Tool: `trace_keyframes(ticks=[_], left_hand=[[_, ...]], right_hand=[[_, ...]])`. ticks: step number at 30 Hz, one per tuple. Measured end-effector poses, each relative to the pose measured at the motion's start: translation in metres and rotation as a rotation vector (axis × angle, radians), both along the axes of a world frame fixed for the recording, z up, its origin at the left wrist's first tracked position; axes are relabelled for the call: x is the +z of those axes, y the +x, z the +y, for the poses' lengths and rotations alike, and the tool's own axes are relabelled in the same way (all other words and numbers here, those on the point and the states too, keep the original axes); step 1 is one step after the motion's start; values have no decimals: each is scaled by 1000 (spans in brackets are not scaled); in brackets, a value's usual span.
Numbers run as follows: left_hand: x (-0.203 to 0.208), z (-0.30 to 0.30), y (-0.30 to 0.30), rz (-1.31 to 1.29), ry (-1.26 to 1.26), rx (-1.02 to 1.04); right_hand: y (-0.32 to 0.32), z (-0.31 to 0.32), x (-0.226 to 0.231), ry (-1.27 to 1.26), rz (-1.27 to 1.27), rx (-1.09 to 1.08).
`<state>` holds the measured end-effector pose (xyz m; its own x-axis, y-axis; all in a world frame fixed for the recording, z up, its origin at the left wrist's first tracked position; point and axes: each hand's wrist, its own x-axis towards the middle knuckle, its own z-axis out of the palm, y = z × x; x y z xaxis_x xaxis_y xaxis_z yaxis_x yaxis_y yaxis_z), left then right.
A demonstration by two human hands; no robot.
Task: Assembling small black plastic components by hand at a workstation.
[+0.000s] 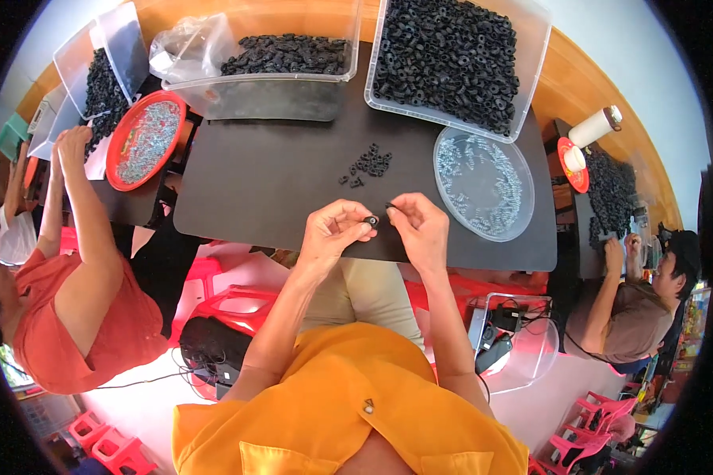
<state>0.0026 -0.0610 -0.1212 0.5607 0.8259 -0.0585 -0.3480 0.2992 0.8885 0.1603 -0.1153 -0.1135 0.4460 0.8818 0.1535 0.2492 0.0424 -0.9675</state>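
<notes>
Over the near edge of the dark table (pixel 253 174), my left hand (pixel 329 231) pinches a small black plastic part (pixel 371 222) with a pale metal spot in its middle. Close beside it, my right hand (pixel 421 231) has thumb and forefinger closed on a small dark piece (pixel 390 206), mostly hidden by the fingertips. The two pieces are apart. Just beyond my hands lies a small loose pile of black plastic parts (pixel 372 162). To the right, a round transparent tray (pixel 477 188) holds many small silvery metal pieces, seemingly screws.
Two transparent bins of black parts, a left bin (pixel 273 99) and a right bin (pixel 376 99), stand along the far edge. A red tray (pixel 112 162) of metal pieces lies at left. Co-workers sit on both sides, one in a red shirt (pixel 95 324), another in a brown shirt (pixel 622 317).
</notes>
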Motion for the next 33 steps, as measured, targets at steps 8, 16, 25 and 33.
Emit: trace_keyframes(ticks=[8,16,25,33], left_hand=[[-10,-3,24,-50,34,-120],[-16,-3,25,-49,60,-141],[-17,-2,22,-49,97,-166],[-16,-4,22,24,88,-135]], right_hand=[[15,-29,21,-10,376,162],[14,-34,26,-146,124,144],[10,-35,30,-204,-79,101],[5,-33,28,-158,-128,87]])
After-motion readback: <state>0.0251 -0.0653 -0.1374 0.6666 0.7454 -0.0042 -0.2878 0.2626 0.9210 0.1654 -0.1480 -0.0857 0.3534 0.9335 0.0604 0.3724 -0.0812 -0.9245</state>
